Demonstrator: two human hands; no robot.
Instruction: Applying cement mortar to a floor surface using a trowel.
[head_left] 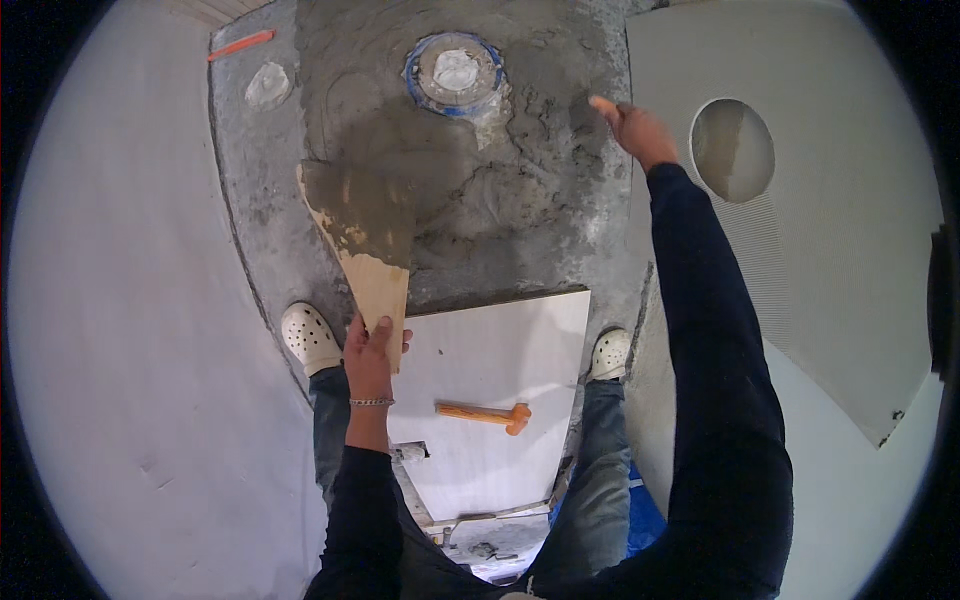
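Left hand [368, 345] grips the board [362, 240], long axis pointing ahead into mortar [480, 190]; right hand [640, 130] (closed on a trowel handle [603, 104]) works farther ahead.

Bathroom under renovation: wet mortar [470, 190] (floor drain [455, 72]), tiles [500, 350].

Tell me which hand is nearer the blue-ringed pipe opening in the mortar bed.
Right. The right hand is beside the blue-ringed pipe opening, to its right; the left hand holds a wooden board well below it.
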